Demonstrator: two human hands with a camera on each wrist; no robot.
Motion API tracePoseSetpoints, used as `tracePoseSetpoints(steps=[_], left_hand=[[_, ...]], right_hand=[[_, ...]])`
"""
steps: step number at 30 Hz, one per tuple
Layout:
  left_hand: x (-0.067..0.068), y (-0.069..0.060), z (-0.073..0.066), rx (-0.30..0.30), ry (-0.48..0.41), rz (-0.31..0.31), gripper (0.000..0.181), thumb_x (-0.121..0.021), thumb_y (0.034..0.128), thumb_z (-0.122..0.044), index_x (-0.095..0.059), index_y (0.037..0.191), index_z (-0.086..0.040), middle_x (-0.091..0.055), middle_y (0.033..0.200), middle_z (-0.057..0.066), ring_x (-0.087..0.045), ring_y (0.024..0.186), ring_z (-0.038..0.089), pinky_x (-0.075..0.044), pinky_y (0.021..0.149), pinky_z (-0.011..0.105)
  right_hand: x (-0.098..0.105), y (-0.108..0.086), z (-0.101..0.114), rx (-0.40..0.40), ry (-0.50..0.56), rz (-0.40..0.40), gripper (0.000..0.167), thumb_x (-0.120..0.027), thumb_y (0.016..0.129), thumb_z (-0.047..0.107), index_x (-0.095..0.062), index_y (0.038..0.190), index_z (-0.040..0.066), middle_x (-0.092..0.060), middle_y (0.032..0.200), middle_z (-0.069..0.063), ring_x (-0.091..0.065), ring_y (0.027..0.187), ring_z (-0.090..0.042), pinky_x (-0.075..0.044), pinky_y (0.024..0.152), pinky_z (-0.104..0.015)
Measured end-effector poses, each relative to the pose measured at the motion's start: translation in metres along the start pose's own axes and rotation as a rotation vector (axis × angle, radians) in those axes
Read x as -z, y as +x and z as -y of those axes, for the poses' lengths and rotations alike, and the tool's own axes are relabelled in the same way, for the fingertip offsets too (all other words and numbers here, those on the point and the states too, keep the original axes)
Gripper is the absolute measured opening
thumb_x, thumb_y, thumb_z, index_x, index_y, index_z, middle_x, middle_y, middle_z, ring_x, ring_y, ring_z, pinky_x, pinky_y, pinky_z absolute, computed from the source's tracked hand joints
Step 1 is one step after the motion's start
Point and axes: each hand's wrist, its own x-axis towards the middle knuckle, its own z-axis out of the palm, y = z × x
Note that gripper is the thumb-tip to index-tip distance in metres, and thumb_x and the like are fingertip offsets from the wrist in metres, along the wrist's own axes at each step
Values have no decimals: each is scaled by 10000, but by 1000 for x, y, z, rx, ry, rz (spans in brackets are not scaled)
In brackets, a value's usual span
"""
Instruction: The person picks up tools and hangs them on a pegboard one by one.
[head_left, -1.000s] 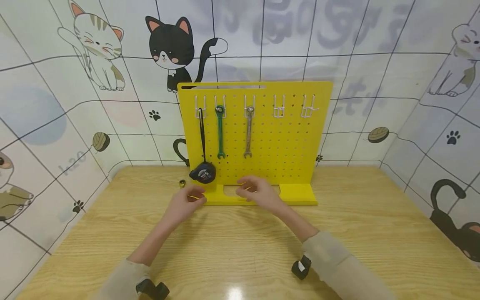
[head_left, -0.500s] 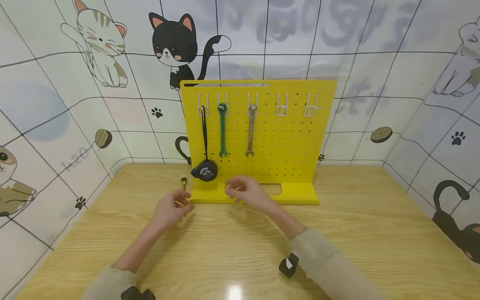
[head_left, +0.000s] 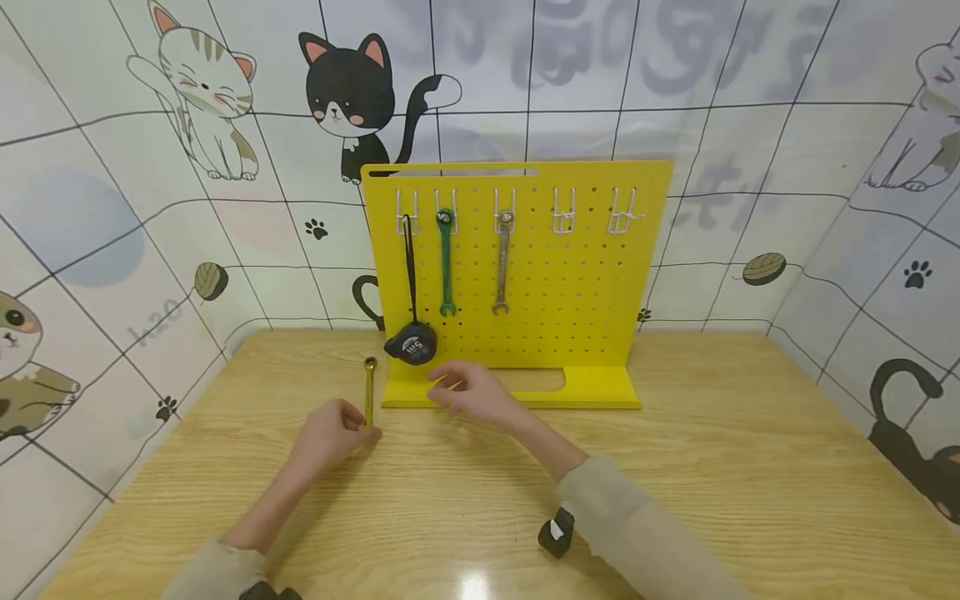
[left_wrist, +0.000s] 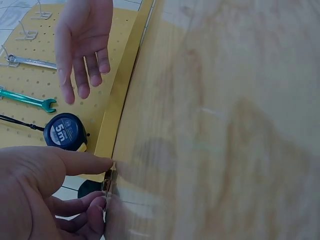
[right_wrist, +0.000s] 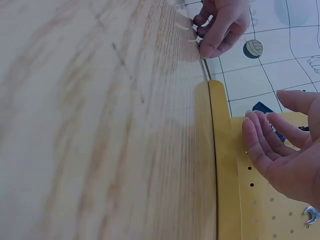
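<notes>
A gold combination wrench (head_left: pixel 370 387) lies on the wooden table, left of the yellow pegboard (head_left: pixel 581 292). My left hand (head_left: pixel 330 433) is at its near end, with curled fingers on one side and the thumb on the other. In the left wrist view, gold metal shows between thumb and fingers; the exact contact is partly hidden. My right hand (head_left: pixel 476 392) hovers by the pegboard's base, fingers loosely bent and holding nothing. Above and left of it hangs a black 5 m tape measure (head_left: pixel 415 343) on its strap. A green wrench (head_left: pixel 446 267) and a silver wrench (head_left: pixel 502 267) hang beside it.
Two white wire hooks, a middle-right hook (head_left: pixel 564 212) and a far-right hook (head_left: pixel 622 212), carry no tools. The pegboard's flat base (head_left: pixel 600 392) rests on the wooden table (head_left: pixel 712 467). A cat-patterned wall covering (head_left: pixel 712 167) closes off the back and sides.
My left hand has moved left and nearer to me, from beside the tape measure to the gold wrench's near end. More of the wrench shows now. My right hand has drifted left.
</notes>
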Motion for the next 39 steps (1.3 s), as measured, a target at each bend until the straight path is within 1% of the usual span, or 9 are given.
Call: tracePoseSetpoints(steps=[6, 11, 13, 15, 20, 25, 28, 32, 39], left_hand=[[2, 0, -2, -12, 33, -15, 262, -797, 794, -190, -739, 887, 47, -702, 768, 66, -578, 648, 158, -476, 553, 279], [3, 0, -3, 27, 28, -30, 155, -767, 763, -172, -748, 677, -43, -526, 521, -59, -375, 499, 86, -301, 459, 232], [4, 0, -3, 40, 24, -35, 156, -760, 758, -172, -738, 642, -70, -444, 475, -85, -327, 481, 75, -257, 458, 227], [4, 0, -3, 42, 21, -37, 149, -759, 756, -180, -749, 651, -75, -438, 471, -96, -327, 475, 71, -250, 455, 227], [7, 0, 0, 50, -23, -23, 149, -755, 788, -185, -789, 770, -42, -547, 522, -51, -407, 480, 81, -310, 455, 232], [9, -1, 1, 76, -133, 1, 200, -739, 804, -128, -754, 898, 47, -650, 617, 30, -591, 547, 118, -477, 515, 249], [10, -2, 0, 93, -218, 23, 234, -717, 798, -84, -723, 949, 95, -682, 705, 56, -633, 607, 138, -552, 577, 265], [10, -4, -2, 98, -343, 84, 269, -694, 810, -33, -674, 1005, 151, -688, 784, 90, -631, 658, 155, -580, 626, 292], [12, -8, -3, 110, -358, 232, 236, -724, 861, -90, -706, 995, 104, -688, 778, 60, -636, 703, 155, -577, 660, 301]], right_hand=[[-9, 7, 1, -19, -6, 11, 395, -670, 974, 178, -613, 1302, -36, -679, 1109, -143, -671, 969, -415, -587, 814, -452], [-20, 16, 2, -28, 32, 13, 385, -669, 971, 149, -613, 1291, -59, -688, 1077, -149, -673, 947, -421, -595, 802, -440], [-26, 20, 3, -43, 68, 11, 384, -662, 970, 130, -607, 1292, -72, -685, 1072, -164, -677, 961, -421, -598, 807, -433], [-31, 24, 2, -66, 108, 5, 380, -657, 965, 111, -603, 1286, -86, -685, 1066, -185, -684, 967, -421, -599, 809, -420], [-44, 33, 2, -121, 204, -10, 340, -647, 958, 31, -599, 1253, -130, -697, 1056, -257, -707, 955, -406, -597, 822, -427], [-54, 39, 2, -158, 301, -8, 315, -598, 979, -21, -562, 1251, -176, -683, 1077, -333, -714, 955, -402, -592, 835, -432], [-59, 41, 0, -175, 356, 0, 308, -554, 988, -53, -533, 1260, -197, -666, 1093, -362, -690, 1000, -448, -589, 842, -435], [-65, 43, -2, -182, 385, 7, 302, -516, 1000, -68, -515, 1261, -220, -664, 1089, -367, -661, 1040, -485, -588, 842, -434], [-71, 45, 1, -199, 346, -4, 298, -552, 984, -74, -538, 1239, -227, -680, 1063, -348, -674, 1026, -468, -588, 838, -421]])
